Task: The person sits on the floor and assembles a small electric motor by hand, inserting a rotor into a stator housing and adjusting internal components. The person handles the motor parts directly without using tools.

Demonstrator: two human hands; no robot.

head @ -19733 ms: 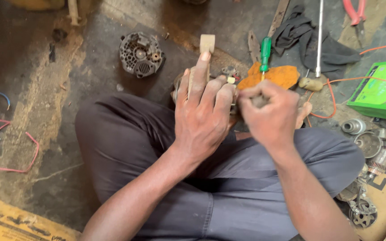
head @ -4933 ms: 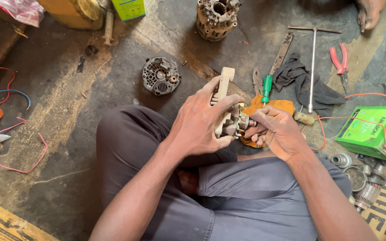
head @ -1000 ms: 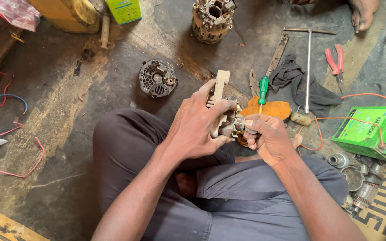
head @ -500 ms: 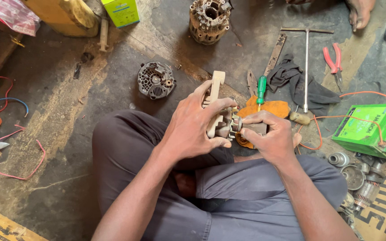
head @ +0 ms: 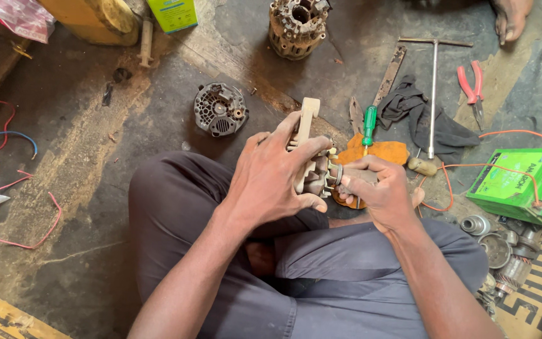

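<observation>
A green rectangular box [head: 522, 186] lies on the floor at the right, and a small green carton [head: 174, 14] stands at the top. Over the lap, the left hand [head: 277, 179] wraps closed around a pale metal rotor part [head: 313, 166], while the right hand [head: 381, 191] pinches its ringed end.

Left hand [head: 277, 176] fingers spread, curled in a grip; right hand [head: 377, 191] fisted just beside, thumbs nr touching.

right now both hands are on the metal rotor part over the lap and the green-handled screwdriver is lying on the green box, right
Not quite. The head view shows the green-handled screwdriver lying on the orange pad, apart from the green box. Both the left hand and right hand are on the metal rotor part.
</observation>
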